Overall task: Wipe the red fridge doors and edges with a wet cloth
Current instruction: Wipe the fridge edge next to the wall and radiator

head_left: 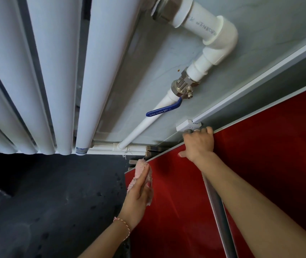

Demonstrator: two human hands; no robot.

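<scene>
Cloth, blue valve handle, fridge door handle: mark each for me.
cloth (142, 167), head view, pink bunch above the fingers.
blue valve handle (162, 111), head view, mid-lever.
fridge door handle (217, 205), head view, grey bar below forearm.

A white radiator (36, 75) fills the upper left of the frame. At centre and upper right, a white pipe (209, 36) with a blue-handled valve (181, 88) runs along a grey wall (260, 25). Dark speckled floor (46, 202) fills the lower left.
</scene>
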